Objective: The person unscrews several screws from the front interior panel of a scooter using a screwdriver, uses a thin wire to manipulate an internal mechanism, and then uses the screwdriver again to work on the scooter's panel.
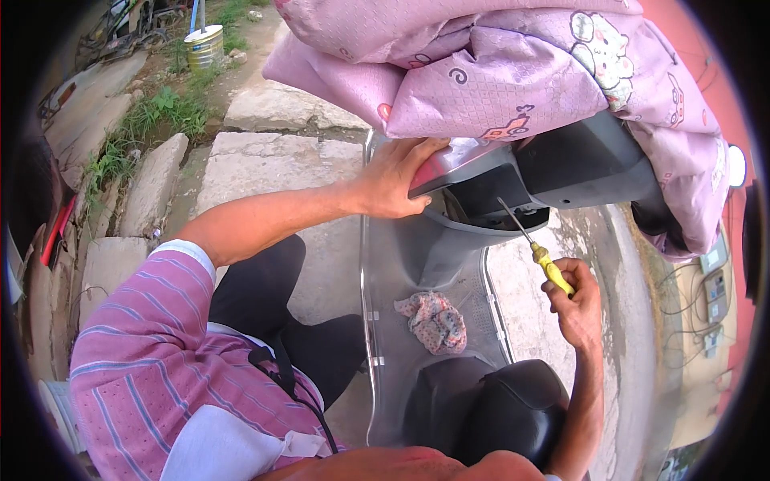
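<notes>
Screwdriver [555, 274] with a yellow handle sits clenched in the right hand [576, 303], shaft slanting up-left, tip at the dark open cavity of a motor scooter's front column [449, 248]; can't tell if it touches. Left hand [397, 178] closed on the near edge of a red-and-grey front panel [437, 167], just left of that cavity. Pink-purple cartoon-print fabric cover [497, 80] drapes bunched over the handlebar area. Grey footboard [389, 385] below, scuffed, crumpled patterned rag [433, 322] lying on it, black seat [517, 413] behind. Scene's outdoors from where I'm standing: scooter stands on pale, cracked concrete slabs [281, 172], weeds [164, 116] in the gaps at left, yellow bucket [204, 50] farther off, reddish-and-cream wall with grey utility boxes [716, 297] and loose cables at right
</notes>
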The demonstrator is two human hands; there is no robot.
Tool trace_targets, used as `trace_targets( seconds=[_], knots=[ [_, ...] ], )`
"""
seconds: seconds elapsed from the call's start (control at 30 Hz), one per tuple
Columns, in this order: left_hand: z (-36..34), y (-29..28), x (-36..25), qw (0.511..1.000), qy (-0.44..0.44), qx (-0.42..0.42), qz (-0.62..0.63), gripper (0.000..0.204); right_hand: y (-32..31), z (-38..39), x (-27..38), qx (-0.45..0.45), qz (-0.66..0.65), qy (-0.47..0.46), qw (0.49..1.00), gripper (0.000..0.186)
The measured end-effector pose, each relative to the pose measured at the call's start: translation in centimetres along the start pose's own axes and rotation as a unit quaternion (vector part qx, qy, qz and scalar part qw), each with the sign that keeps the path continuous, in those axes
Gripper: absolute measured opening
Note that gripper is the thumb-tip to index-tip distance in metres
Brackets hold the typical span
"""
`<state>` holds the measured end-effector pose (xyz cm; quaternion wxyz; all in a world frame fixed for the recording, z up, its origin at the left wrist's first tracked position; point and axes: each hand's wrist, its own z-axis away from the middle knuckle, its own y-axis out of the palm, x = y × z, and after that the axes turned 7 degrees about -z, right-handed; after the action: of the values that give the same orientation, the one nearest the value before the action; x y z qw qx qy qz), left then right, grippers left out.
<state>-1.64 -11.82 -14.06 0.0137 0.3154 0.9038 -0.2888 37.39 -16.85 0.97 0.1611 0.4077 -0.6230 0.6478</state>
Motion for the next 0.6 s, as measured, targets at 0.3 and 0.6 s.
trace_targets(
  seconds=[0.3, 0.6],
  knots=[
    [0.5, 0.8, 0.7, 0.999, 0.002, -0.044, -0.012, 0.098, 1.7, 1.8, 5.2, -0.118, 0.067, -0.015, 0.991, 0.035],
    [0.3, 1.3, 1.1, 1.000, -0.007, -0.018, -0.006, 0.102, 2.0, 1.8, 9.6, -0.172, 0.186, -0.098, 0.962, 0.034]
  ],
)
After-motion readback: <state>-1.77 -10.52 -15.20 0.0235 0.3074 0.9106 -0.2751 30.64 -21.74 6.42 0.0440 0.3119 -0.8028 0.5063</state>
